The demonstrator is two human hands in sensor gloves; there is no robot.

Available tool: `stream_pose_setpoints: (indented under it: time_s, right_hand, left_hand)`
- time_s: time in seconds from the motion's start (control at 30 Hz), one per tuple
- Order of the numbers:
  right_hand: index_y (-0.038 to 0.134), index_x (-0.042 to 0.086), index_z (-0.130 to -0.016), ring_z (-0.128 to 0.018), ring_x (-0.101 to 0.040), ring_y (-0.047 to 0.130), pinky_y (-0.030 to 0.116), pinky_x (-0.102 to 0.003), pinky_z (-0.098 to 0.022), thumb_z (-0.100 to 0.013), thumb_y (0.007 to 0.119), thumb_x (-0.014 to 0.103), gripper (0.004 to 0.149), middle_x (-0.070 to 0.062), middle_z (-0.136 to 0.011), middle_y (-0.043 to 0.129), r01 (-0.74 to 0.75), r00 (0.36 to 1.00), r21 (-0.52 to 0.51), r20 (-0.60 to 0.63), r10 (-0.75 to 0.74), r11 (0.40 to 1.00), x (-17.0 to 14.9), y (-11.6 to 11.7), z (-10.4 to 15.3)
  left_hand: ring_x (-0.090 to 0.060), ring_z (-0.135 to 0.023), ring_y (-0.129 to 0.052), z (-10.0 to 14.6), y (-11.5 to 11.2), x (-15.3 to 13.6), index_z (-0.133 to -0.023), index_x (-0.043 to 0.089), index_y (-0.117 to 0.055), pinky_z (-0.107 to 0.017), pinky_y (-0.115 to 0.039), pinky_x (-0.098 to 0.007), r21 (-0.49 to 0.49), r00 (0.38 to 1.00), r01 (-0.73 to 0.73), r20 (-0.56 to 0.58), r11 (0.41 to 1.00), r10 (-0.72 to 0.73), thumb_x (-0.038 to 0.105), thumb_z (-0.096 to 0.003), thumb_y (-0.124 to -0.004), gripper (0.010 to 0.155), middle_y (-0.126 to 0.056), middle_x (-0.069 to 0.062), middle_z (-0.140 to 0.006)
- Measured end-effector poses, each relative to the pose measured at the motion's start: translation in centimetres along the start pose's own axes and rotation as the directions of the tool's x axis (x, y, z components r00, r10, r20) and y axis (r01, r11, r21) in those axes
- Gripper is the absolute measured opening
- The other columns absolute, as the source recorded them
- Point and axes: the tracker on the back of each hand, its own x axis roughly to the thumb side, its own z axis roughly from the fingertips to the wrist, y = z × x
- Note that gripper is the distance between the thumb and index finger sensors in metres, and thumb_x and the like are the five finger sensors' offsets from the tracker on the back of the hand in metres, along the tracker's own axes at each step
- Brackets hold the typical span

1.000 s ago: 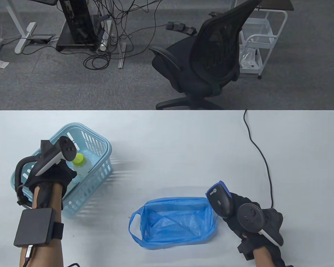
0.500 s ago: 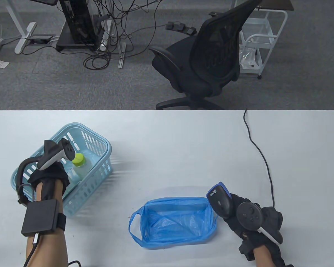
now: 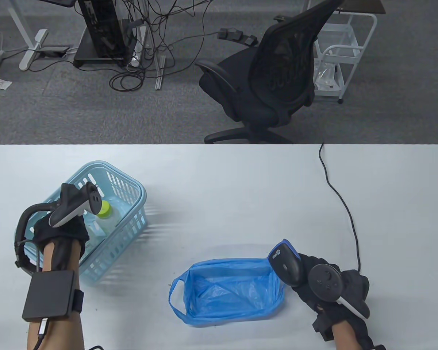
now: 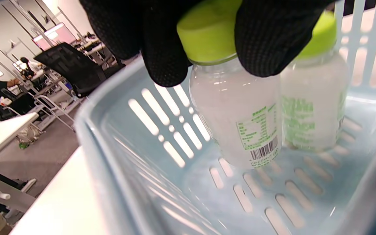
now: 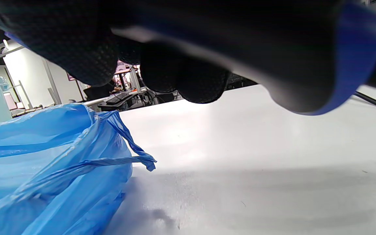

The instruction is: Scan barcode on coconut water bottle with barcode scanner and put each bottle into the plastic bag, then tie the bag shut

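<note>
Pinching the green cap of one bottle (image 4: 237,114) inside the basket (image 3: 131,189) at far left, the left hand (image 3: 60,231) holds it beside a second bottle (image 4: 312,107). The right hand (image 3: 328,288) grips the scanner (image 3: 286,263) right of the open bag (image 3: 228,291) on the worktop (image 3: 241,189).

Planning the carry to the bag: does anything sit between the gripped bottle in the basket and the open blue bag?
Only the light blue slotted basket's wall rises between the green-capped clear bottle pinched by the left hand and the blue plastic bag; bare table beyond.
</note>
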Motion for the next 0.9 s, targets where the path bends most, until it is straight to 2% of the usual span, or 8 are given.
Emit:
stream_pose_setpoints:
  time_s: [0.17,0.33,0.47,0.53,0.67,0.73,0.83,0.9]
  right_hand:
    - [0.071,0.029,-0.094,-0.078,-0.020,0.098,0.079,-0.052,-0.068,-0.051,0.087,0.044,0.048,0.007,-0.084,0.087,0.019,0.999,-0.005,0.030,-0.019,1.000,0.3,-0.3,0.0]
    - [0.072,0.029,-0.094,-0.078,-0.020,0.098,0.079,-0.052,-0.067,-0.051,0.087,0.044,0.048,0.007,-0.083,0.087,0.041,0.998,-0.021,0.051,-0.040,0.999,0.5,-0.5,0.0]
    - [0.072,0.029,-0.094,-0.078,-0.020,0.098,0.079,-0.052,-0.067,-0.052,0.086,0.044,0.047,0.008,-0.082,0.088,0.058,0.996,-0.027,0.069,-0.056,0.998,0.6,-0.6,0.0]
    - [0.072,0.029,-0.093,-0.077,-0.019,0.098,0.079,-0.052,-0.067,-0.052,0.086,0.044,0.046,0.008,-0.082,0.088,0.070,0.994,-0.026,0.084,-0.067,0.997,0.6,-0.7,0.0]
    - [0.074,0.027,-0.092,-0.074,-0.018,0.100,0.080,-0.051,-0.066,-0.051,0.086,0.045,0.047,0.008,-0.079,0.089,0.112,0.987,-0.039,0.118,-0.107,0.993,0.6,-1.0,0.1]
    - [0.074,0.026,-0.092,-0.073,-0.017,0.101,0.081,-0.051,-0.066,-0.051,0.086,0.045,0.047,0.008,-0.078,0.090,0.155,0.978,-0.039,0.144,-0.147,0.987,0.5,-1.2,0.2]
    - [0.076,0.026,-0.091,-0.071,-0.016,0.102,0.082,-0.050,-0.065,-0.051,0.086,0.045,0.045,0.009,-0.076,0.092,0.268,0.946,-0.003,0.188,-0.263,0.963,0.0,-1.6,0.2]
    - [0.076,0.026,-0.090,-0.069,-0.016,0.102,0.083,-0.050,-0.064,-0.051,0.086,0.046,0.045,0.009,-0.075,0.092,0.352,0.910,0.047,0.217,-0.353,0.935,-0.5,-1.6,0.1]
  left_hand:
    - [-0.031,-0.098,-0.084,4.2,3.2,-0.8,-0.121,0.016,-0.050,-0.077,-0.066,-0.056,0.125,1.000,0.010,-0.008,0.992,-0.009,0.042,-0.0632,-0.084,0.072,-0.064,-0.010,-0.120]
    - [-0.032,-0.098,-0.082,9.5,6.1,0.3,-0.122,0.015,-0.047,-0.077,-0.064,-0.059,0.344,0.996,0.091,-0.056,0.934,-0.076,0.045,-0.0646,-0.079,0.073,-0.064,-0.009,-0.119]
    - [-0.032,-0.096,-0.082,12.9,7.8,2.0,-0.122,0.015,-0.048,-0.076,-0.064,-0.060,0.492,0.998,0.021,0.043,0.870,-0.049,0.048,-0.0649,-0.077,0.072,-0.067,-0.008,-0.117]
    - [-0.030,-0.091,-0.086,14.6,8.5,3.4,-0.120,0.015,-0.053,-0.074,-0.067,-0.059,0.580,0.990,-0.057,0.135,0.813,-0.027,0.052,-0.0637,-0.078,0.072,-0.072,-0.007,-0.113]
    - [-0.022,-0.072,-0.096,16.7,9.3,6.2,-0.111,0.017,-0.071,-0.065,-0.077,-0.055,0.729,0.937,-0.290,0.347,0.620,0.030,0.063,-0.0592,-0.080,0.070,-0.088,-0.002,-0.096]
    - [-0.021,-0.065,-0.098,17.0,9.5,7.6,-0.108,0.016,-0.075,-0.061,-0.080,-0.054,0.710,0.881,-0.438,0.462,0.551,0.105,0.065,-0.0588,-0.080,0.069,-0.092,-0.001,-0.090]
    - [-0.021,-0.063,-0.098,17.4,9.8,10.8,-0.107,0.015,-0.077,-0.060,-0.080,-0.054,0.611,0.795,-0.558,0.588,0.562,0.150,0.065,-0.0587,-0.080,0.069,-0.093,-0.002,-0.088]
    - [-0.020,-0.063,-0.099,17.8,9.8,12.9,-0.106,0.016,-0.077,-0.060,-0.080,-0.053,0.595,0.778,-0.562,0.616,0.574,0.123,0.066,-0.0585,-0.080,0.069,-0.093,-0.001,-0.088]
